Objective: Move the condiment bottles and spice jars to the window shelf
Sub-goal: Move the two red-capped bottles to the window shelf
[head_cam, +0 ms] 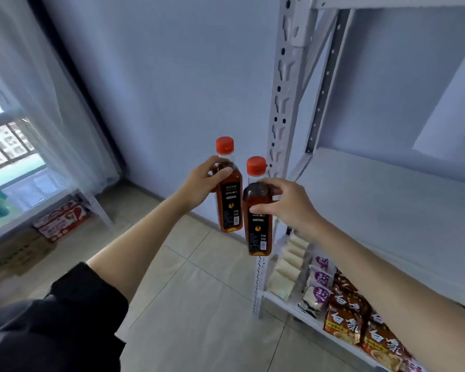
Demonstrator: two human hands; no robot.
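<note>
**Midway, with a bottle in each hand**

Now I'm carrying two condiment bottles through the air at the centre of the frame. My left hand (204, 181) grips the left bottle (229, 194) round its shoulder, just under the red cap; my right hand (285, 204) pinches the right bottle (258, 218) the same way, thumb on the label side. Both hang upright, close beside each other, and I can't tell whether they touch. Neither rests on anything.

As I judge it, these two are off the white metal rack (282, 108) on the right and not yet set down, so this trip is about half done. The window shelf (97, 208) shows only as a pale leg and edge at the left, below the window (8, 146); what stands on it is blurred. I see no spice jars or other bottles, so how much remains I can't say.

The rack's middle board in the right of the frame is bare where I can see it; its lower shelf at lower right holds snack packets (360, 326). Beige tiles cover the floor (199, 291), with cardboard boxes (62, 218) at the left.
</note>
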